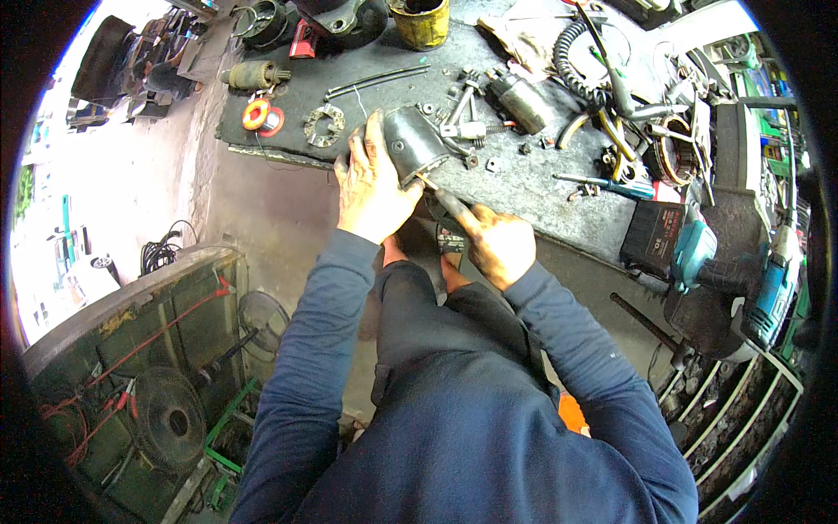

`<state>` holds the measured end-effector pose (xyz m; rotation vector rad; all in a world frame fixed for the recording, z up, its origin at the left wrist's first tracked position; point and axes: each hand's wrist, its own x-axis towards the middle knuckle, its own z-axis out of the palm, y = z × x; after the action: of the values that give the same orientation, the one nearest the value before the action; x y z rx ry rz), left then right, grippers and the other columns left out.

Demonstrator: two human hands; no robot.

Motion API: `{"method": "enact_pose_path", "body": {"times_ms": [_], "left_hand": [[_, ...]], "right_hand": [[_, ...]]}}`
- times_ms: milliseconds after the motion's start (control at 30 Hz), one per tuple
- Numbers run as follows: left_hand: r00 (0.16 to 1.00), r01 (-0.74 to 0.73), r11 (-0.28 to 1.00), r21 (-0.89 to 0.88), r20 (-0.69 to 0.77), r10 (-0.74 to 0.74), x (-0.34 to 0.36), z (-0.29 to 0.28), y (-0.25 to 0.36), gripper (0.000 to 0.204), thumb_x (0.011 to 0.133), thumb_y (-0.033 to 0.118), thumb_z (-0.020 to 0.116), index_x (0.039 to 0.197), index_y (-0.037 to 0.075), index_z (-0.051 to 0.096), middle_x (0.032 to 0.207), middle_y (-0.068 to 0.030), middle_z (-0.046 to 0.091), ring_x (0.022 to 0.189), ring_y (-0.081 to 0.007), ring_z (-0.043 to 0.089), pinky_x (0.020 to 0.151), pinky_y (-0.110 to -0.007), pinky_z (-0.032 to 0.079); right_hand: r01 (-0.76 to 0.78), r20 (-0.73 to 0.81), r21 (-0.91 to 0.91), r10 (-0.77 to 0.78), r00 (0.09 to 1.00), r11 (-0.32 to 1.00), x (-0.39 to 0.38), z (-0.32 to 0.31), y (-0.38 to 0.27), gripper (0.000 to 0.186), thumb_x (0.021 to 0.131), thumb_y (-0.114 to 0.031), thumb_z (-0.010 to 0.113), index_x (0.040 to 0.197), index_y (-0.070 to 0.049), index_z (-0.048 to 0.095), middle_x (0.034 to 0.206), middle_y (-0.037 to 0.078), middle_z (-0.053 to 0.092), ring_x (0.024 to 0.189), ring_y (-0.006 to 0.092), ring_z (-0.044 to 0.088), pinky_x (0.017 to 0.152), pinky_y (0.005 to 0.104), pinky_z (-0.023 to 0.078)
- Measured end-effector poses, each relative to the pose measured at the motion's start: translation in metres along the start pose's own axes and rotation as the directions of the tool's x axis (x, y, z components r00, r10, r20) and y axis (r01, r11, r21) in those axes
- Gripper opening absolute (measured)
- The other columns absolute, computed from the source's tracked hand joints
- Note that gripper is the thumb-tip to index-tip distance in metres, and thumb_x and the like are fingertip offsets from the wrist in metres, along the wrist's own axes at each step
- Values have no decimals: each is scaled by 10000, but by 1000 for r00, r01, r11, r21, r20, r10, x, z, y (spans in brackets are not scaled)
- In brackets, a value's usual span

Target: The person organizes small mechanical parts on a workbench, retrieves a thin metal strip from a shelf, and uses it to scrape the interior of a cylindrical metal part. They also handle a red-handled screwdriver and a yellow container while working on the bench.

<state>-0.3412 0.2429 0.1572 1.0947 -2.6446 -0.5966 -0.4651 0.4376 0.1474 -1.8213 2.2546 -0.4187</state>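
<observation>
A black cylindrical metal housing, probably a motor casing, is tilted at the front edge of the workbench. My left hand grips its left side, fingers along the wall and thumb near the lower rim. In my right hand is a hand tool with a dark handle. Its thin tan tip touches or nearly touches the rim of the housing; the exact kind of tool cannot be made out. Nearby on the bench lie a toothed metal ring, an orange ring-shaped roll and small nuts.
Farther back are a wound armature, long rods, a metal cylinder and a yellow bucket. To the right lie a coiled hose, a teal-handled screwdriver and a teal power tool. A fan guard stands lower left.
</observation>
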Motion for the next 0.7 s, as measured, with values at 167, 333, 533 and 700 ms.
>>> {"method": "enact_pose_path", "body": {"times_ms": [167, 333, 533, 700], "left_hand": [[999, 9, 1000, 14, 35, -10, 0, -2, 2, 1182, 722, 304, 890, 1600, 35, 146, 1522, -260, 363, 1439, -436, 360, 1161, -596, 308], [998, 28, 999, 16, 64, -29, 1, -4, 6, 1189, 716, 283, 892, 1602, 28, 142, 1533, -270, 348, 1450, -439, 346, 1155, -601, 312], [999, 12, 1000, 29, 46, -13, -1, -2, 1, 1200, 712, 277, 894, 1602, 15, 134, 1526, -280, 354, 1444, -449, 354, 1149, -606, 317], [999, -31, 999, 37, 38, 29, -2, -3, 1, 1210, 695, 272, 900, 1600, 14, 139, 1519, -276, 358, 1429, -452, 374, 1143, -607, 320]], "right_hand": [[-56, -16, 66, 57, 998, 996, 0, -6, -5, 742, 805, -93, 641, 1515, -267, 518, 856, 63, 660, 643, 257, 691, 567, 401, 552], [-39, -87, 56, 44, 995, 998, 6, 7, -3, 771, 791, -89, 659, 1525, -267, 503, 823, 60, 636, 608, 255, 670, 557, 388, 552], [-112, -13, 59, 113, 993, 992, -31, -18, 2, 780, 768, -46, 674, 1511, -237, 533, 764, 72, 602, 593, 263, 654, 538, 389, 528], [-133, -93, 78, 140, 986, 988, -21, -26, -5, 682, 751, -295, 764, 1415, -244, 615, 757, 71, 659, 560, 282, 669, 508, 416, 541]]}}
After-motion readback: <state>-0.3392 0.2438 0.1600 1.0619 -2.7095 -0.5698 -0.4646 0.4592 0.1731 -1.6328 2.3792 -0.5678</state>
